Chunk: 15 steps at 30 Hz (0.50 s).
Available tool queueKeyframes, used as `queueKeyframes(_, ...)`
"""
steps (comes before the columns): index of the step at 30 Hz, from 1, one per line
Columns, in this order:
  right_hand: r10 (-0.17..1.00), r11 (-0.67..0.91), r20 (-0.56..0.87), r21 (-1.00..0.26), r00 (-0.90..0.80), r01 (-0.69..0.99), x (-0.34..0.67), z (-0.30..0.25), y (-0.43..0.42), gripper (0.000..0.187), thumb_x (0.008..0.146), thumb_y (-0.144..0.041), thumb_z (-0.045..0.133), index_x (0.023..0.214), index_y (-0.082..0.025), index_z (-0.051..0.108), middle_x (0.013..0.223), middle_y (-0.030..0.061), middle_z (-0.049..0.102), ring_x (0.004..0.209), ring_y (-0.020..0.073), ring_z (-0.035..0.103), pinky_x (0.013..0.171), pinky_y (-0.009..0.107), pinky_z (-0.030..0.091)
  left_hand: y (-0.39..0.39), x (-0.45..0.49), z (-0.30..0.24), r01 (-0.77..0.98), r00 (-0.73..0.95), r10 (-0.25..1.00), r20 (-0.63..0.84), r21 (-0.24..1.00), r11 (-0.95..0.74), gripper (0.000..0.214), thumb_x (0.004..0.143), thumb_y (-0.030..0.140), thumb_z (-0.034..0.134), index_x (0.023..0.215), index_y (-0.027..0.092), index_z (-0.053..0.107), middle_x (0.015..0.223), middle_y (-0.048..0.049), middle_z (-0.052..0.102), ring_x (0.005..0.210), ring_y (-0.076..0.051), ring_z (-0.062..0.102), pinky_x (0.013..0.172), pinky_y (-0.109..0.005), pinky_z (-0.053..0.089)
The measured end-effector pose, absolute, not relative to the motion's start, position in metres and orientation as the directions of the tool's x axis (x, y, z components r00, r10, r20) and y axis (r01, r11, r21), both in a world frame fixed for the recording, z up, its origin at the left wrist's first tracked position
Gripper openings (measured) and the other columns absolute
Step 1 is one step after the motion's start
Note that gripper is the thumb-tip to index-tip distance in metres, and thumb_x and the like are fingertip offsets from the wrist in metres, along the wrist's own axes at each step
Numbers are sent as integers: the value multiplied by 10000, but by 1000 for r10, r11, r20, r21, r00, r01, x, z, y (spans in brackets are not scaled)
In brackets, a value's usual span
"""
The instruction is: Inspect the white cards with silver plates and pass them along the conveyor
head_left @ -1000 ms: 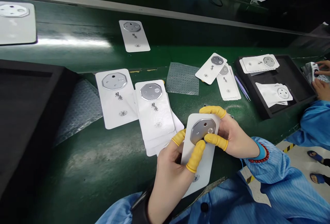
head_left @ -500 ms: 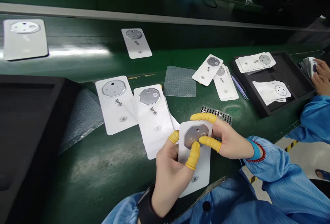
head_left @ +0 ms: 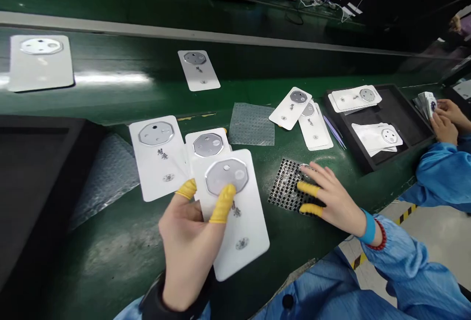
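Observation:
My left hand grips a white phone back cover with a grey octagonal camera plate, its thumb on the plate. The cover is tilted, overlapping a small pile of similar covers. My right hand has its fingers apart over a clear sheet of small black round dots; whether the fingertips touch it I cannot tell. Yellow finger cots sit on fingers of both hands. Left of the pile lies another white cover.
Bubble wrap, two or more covers and purple tweezers lie ahead. A black tray holds covers at right, beside a co-worker's hands. Another black tray stands left. More covers lie farther back.
My left hand has moved left with the cover, toward the pile. My right hand has let go of the cover and moved right over the dotted sheet.

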State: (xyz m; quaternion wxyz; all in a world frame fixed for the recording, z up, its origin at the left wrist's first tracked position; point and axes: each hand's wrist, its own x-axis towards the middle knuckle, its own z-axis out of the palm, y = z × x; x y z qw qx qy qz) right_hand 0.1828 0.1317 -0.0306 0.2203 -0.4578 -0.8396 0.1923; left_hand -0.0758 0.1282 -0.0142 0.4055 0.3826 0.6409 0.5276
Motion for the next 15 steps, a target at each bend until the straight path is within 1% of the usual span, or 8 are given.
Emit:
queueKeyframes(2,820,563,235,-495,-522,662,192,-45,131,241,928,-246,584,1158,-202,639,1338,137,590,1332,318,471,1062,618,410,131,-79,-15,144,-377,925,-53,983,115,739,776,358,697,1425,197,381,1221,-114,670,965,-269,700,772,-353,585)
queueKeyframes(3,807,585,286,-507,-517,633,195,-48,132,212,939,-199,560,1131,-198,649,1269,131,639,1276,288,536,1042,577,455,132,-80,-16,193,-353,934,-50,973,125,704,783,373,673,1413,192,416,1237,-116,661,1008,-288,681,821,-386,567)
queueKeyframes(4,794,606,346,-520,-500,603,197,-48,134,215,939,-166,553,1129,-196,649,1207,126,673,1227,264,580,1023,538,489,132,-79,-17,243,-304,950,-66,959,145,615,787,400,643,1343,170,515,1207,-122,679,1020,-311,671,847,-420,550)
queueKeyframes(6,766,643,443,-528,-466,555,200,-39,138,255,930,-126,555,1160,-200,636,1144,118,699,1160,237,625,1003,497,517,129,-77,-22,288,-166,970,-177,932,220,452,788,469,585,1072,141,710,1082,-129,732,1004,-346,665,870,-465,522)
queueKeyframes(7,748,663,475,-521,-463,538,200,-32,140,278,925,-118,561,1183,-198,625,1142,121,699,1144,232,633,1007,493,514,126,-74,-25,272,-97,968,-230,930,248,437,790,497,566,976,143,743,1039,-127,746,999,-350,663,882,-468,510)
queueKeyframes(10,656,754,503,-470,-562,460,197,-8,143,314,928,-96,544,1227,-176,596,1178,136,679,1155,223,617,1044,497,471,117,-62,-32,77,81,950,-302,952,297,409,772,536,607,883,172,759,938,-90,763,918,-304,669,831,-408,524)
queueKeyframes(13,549,820,425,-438,-720,367,189,5,148,302,943,-81,496,1219,-159,590,1213,146,654,1194,232,573,1058,530,429,113,-48,-36,-90,206,929,-307,940,330,315,698,497,728,744,186,744,762,-50,747,722,-236,657,692,-337,542)
queueKeyframes(15,550,798,368,-498,-750,340,180,7,152,270,940,-126,529,1201,-146,594,1206,158,639,1169,238,569,1016,511,464,114,-42,-35,-130,234,925,-299,933,335,287,713,468,732,736,182,735,748,-43,741,683,-211,647,675,-319,539)
